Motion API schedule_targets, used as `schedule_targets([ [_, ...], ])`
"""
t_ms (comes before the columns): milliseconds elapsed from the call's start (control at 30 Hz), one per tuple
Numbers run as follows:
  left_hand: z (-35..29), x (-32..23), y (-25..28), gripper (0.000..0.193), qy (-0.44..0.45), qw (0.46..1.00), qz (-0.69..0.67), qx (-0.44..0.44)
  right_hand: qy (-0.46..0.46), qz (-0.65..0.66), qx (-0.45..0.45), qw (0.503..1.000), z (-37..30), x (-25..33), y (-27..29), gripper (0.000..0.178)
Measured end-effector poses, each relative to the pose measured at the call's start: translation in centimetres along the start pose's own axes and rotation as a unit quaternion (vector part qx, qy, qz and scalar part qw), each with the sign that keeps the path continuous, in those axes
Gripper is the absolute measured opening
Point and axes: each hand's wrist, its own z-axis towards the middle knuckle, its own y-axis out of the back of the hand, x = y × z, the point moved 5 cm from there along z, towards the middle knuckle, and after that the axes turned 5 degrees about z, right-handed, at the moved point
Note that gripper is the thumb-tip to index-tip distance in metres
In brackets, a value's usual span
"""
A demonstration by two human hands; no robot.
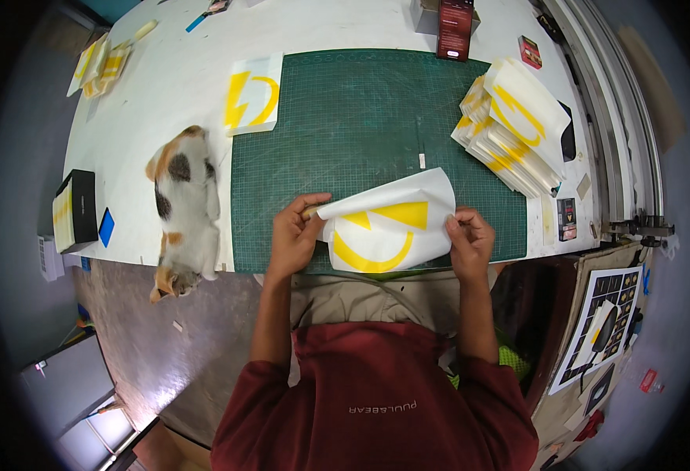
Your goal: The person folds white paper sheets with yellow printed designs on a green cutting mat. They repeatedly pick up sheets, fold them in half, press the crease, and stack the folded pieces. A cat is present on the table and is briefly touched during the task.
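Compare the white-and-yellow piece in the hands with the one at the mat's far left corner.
Support: the held piece is gripped between the left hand and right hand; the corner piece lies untouched at the edge of the mat.
Pose: the held piece is tilted and creased; the corner piece lies roughly flat.
Print: the held piece's curve faces the person; the corner piece's faces right.
Shared: white with yellow marks.
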Motion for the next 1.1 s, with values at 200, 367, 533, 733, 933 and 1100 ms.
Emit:
schedule_targets([
  [200,0.3,-1.9,-0.9,0.03,0.014,0.998,-0.041,0.035,-0.142,-0.043,0.116,0.982,1.4,0.6,0.4,0.013],
  [367,0.1,-1.8,-0.7,0.031,0.02,0.995,-0.077,0.059,-0.207,0.098,0.141,0.963,1.6,0.3,-0.3,0.029],
  [533,-0.2,-0.6,-0.4,0.027,0.043,0.992,-0.1,0.069,-0.18,0.032,0.289,0.94,0.7,-0.2,-0.7,0.035],
  [733,-0.1,-1.1,-1.1,0.03,0.045,0.98,-0.178,0.076,-0.316,0.283,0.22,0.879,-0.4,-2.2,-1.2,0.048],
  [933,-0.2,-1.1,-0.2,0.036,-0.003,0.995,-0.078,-0.056,-0.339,0.236,0.195,0.89,1.3,-4.1,-3.0,0.051],
  [1100,-2.2,-1.2,1.0,0.027,-0.06,0.982,0.022,-0.175,-0.34,0.29,0.142,0.883,2.7,-4.5,-3.6,0.05],
])
